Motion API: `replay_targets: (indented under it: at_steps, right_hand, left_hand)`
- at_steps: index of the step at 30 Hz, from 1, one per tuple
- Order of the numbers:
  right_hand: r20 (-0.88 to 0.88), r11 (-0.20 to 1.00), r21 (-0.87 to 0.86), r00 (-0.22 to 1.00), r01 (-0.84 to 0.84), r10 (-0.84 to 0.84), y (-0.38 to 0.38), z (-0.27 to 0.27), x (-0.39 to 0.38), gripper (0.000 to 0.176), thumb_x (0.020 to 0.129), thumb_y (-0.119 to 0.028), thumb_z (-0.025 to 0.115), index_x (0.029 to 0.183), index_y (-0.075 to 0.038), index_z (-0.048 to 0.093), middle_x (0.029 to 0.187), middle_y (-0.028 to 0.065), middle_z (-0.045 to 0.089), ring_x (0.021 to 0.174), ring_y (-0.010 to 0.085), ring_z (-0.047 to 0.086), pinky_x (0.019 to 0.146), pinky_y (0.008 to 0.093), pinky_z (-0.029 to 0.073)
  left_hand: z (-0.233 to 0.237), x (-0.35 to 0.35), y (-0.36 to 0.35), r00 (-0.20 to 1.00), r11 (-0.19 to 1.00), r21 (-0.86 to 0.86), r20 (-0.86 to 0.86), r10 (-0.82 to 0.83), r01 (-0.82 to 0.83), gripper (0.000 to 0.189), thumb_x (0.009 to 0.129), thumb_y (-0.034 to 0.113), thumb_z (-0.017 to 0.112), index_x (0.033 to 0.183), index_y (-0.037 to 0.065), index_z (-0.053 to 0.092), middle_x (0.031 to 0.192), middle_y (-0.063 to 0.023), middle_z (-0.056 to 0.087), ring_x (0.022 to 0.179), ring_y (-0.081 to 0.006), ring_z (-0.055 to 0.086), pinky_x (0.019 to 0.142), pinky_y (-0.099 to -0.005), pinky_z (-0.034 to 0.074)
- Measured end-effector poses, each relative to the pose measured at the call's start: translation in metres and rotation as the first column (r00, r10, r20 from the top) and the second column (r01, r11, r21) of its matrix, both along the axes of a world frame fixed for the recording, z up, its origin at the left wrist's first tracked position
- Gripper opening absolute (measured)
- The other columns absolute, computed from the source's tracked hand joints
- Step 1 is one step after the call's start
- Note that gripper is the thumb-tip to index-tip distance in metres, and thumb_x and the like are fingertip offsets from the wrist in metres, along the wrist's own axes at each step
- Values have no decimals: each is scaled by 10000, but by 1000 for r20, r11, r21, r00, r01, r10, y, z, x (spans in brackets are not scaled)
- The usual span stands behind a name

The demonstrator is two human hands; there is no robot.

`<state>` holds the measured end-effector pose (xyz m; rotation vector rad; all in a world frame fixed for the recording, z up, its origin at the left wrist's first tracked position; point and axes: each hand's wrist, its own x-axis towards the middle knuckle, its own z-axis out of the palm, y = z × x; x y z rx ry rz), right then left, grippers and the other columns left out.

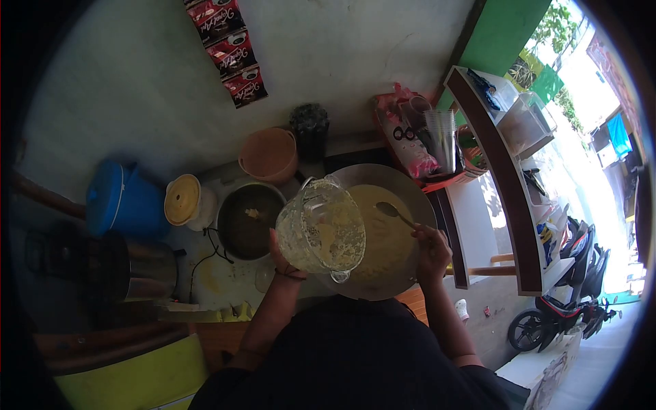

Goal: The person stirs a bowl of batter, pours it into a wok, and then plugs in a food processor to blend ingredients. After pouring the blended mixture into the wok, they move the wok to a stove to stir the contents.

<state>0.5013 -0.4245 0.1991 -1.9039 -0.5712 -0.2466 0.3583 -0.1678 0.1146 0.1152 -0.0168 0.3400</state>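
Note:
My left hand (279,255) grips a clear bowl (301,236) with small handles, from its left side. The bowl is tilted over the edge of a wide metal wok (425,198), and pale, lumpy residue coats its walls. Pale, thick batter (383,256) fills much of the wok. In my right hand (432,253), at the wok's right rim, is a metal spoon (388,209), its bowl end hanging over the batter. Part of my left hand's fingers is hidden behind the bowl.
Left of the wok stand a dark pot (239,236) of liquid, an orange-brown bucket (268,157), a lidded container (183,201) and a blue bucket (119,198). A red basket (447,183) with plastic cups (441,140) sits behind right. Shelving (499,150) rises on the right.

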Motion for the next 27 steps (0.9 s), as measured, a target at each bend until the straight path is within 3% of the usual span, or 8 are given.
replay_targets:
  at_steps: [1,4,7,13,14,19,22,27]
  right_hand:
    - [-88,989,136,995,51,-40,1,1,0,117,832,5,600,913,-33,675,840,54,689,760,202,622,715,321,473]
    - [-267,939,330,946,-93,187,6,12,-3,130,805,2,628,910,-50,685,827,47,693,769,210,623,721,317,476]
    - [19,955,-68,957,-288,290,21,21,-1,123,802,-11,648,910,-52,689,821,54,695,771,204,627,723,312,481]
    - [-52,923,-109,930,-368,364,32,1,-15,110,819,-43,649,917,-55,697,850,70,700,769,189,630,705,306,488]
    - [-178,927,-3,912,-376,370,30,-5,-21,107,836,-54,636,927,-42,693,856,77,701,766,182,631,704,303,487]
    - [-667,903,405,630,-143,398,26,-2,-43,161,894,-75,576,953,48,661,862,105,676,757,131,624,725,284,478]
    - [-669,880,417,578,-227,467,26,12,-43,183,905,-107,563,964,39,656,882,109,674,742,141,638,712,267,476]
    - [-672,835,549,585,-16,453,22,14,-36,178,913,-107,550,1004,23,630,884,113,676,718,147,645,714,255,476]
  left_hand:
    - [3,0,-1,1000,1000,-6,9,-7,7,837,877,656,393,1456,72,238,1469,-192,299,1324,-404,334,1056,-600,303]
    - [7,0,0,998,998,24,20,-51,51,839,876,662,386,1457,75,240,1470,-189,298,1322,-401,338,1052,-598,312]
    - [9,1,0,996,991,97,-24,-86,88,842,876,667,377,1458,75,236,1470,-189,298,1323,-399,338,1045,-592,327]
    - [16,1,-4,992,988,128,-103,-72,85,819,881,609,438,1442,45,244,1433,-203,348,1294,-380,391,1031,-554,372]
    - [18,3,-5,991,989,130,-123,-58,74,810,882,580,475,1432,29,253,1417,-209,368,1280,-373,414,1027,-539,385]
    - [8,10,-4,991,988,152,-131,20,0,759,891,530,497,1410,18,287,1381,-206,411,1243,-366,457,1016,-521,403]
    - [2,12,-4,993,991,135,-120,14,3,752,893,522,500,1408,15,291,1380,-207,412,1244,-367,454,1017,-524,400]
    - [1,13,-6,995,994,107,-102,0,11,789,886,547,495,1420,13,268,1400,-210,388,1274,-377,416,1029,-541,378]
